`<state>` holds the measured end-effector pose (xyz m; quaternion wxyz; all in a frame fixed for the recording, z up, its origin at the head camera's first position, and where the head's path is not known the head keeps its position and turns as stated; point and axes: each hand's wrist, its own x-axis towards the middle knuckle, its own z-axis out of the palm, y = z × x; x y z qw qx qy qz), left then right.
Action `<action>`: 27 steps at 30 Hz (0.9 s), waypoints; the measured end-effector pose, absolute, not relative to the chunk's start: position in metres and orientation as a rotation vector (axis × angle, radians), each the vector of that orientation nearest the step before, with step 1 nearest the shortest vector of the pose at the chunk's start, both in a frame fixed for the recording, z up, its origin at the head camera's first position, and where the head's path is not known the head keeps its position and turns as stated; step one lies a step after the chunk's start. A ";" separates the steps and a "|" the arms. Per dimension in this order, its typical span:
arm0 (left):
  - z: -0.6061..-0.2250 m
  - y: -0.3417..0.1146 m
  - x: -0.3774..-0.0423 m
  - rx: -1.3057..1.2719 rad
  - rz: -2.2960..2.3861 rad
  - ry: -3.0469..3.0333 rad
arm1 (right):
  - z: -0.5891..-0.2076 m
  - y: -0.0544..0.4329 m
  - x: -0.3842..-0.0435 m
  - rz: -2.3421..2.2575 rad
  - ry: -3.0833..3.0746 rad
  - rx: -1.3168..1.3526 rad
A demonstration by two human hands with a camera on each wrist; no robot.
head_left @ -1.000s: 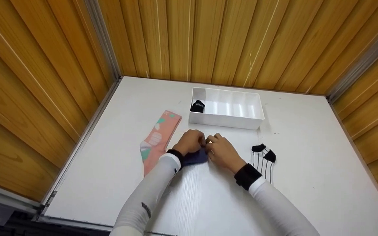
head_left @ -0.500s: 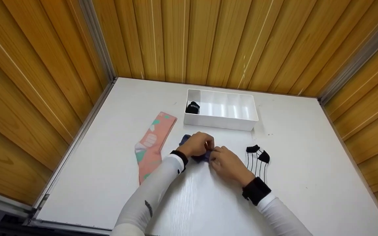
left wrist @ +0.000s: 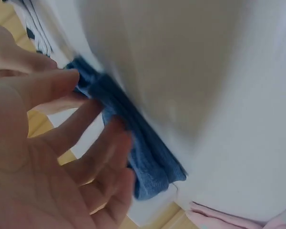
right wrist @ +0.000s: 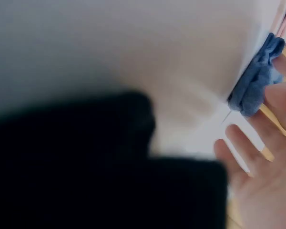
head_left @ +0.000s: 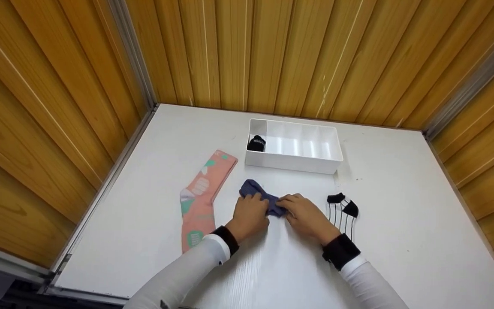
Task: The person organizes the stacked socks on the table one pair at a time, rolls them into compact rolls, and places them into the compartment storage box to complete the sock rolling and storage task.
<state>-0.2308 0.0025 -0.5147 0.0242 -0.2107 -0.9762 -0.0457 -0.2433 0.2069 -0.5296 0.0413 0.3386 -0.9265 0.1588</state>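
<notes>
On the near side of the long white plastic tray [head_left: 292, 164], below its left half, a navy-blue knitted sock, gathered into a narrow strip [left wrist: 142, 136], lies between a person's two hands on the white tabletop [head_left: 401, 193]. It slants from a folded end closer to the tray to another end farther from it and to the right.

The left hand [head_left: 250, 214] reaches over the sock from the near side, its fingers loosely bent and spread — gaps show between them — with the tips touching the cloth. The right hand [head_left: 309, 214] pinches the end farther from the tray between thumb and forefinger, while its other fingers spread away from the cloth.

Inside the tray, in its leftmost compartment, sits a black folded bundle of cloth with white lettering [head_left: 256, 144]. Nearer than the tray and to its left lies a long pink sock with green and white patches [head_left: 200, 201]; nearer than its right end — just beside the right hand — lies a white sock with black stripes and black patches [head_left: 342, 212]. Behind the tray stands a wall of yellow-brown wood-grain panels [head_left: 307, 56].
</notes>
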 end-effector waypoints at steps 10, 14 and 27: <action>-0.508 0.011 -0.238 -0.788 -0.154 -3.005 | -0.512 0.201 -0.215 0.329 -2.972 0.931; -0.513 0.010 -0.237 -0.944 -0.323 -2.939 | -0.511 0.198 -0.202 0.252 -2.997 0.835; -0.522 0.009 -0.233 -0.937 -0.399 -2.933 | -0.523 0.193 -0.187 0.198 -2.831 0.977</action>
